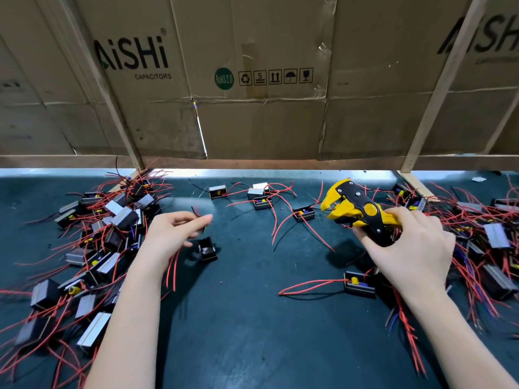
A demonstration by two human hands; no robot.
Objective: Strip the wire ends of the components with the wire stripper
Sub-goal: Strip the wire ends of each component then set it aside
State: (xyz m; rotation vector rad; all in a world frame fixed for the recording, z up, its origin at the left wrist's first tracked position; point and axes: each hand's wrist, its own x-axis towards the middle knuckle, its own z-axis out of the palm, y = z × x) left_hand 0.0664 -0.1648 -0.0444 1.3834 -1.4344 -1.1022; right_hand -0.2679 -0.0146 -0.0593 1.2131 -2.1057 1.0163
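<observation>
A dark green table mat (252,318) with a wall of flattened cardboard boxes (252,80) behind it, crossed by slanting wooden battens (438,88).

One wire stripper (354,209); two hands; components in heaps at left and right edges (too tangled to count); five loose mid-bench.

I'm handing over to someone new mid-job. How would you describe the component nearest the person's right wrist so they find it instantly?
Start at the right hand, which grips the yellow and black wire stripper. Drop straight toward the near edge of the dark green mat to a small black box component beside the wrist. Unlike the heaped ones at either side, it lies alone, open face up, with one red wire looping out to its left.
</observation>
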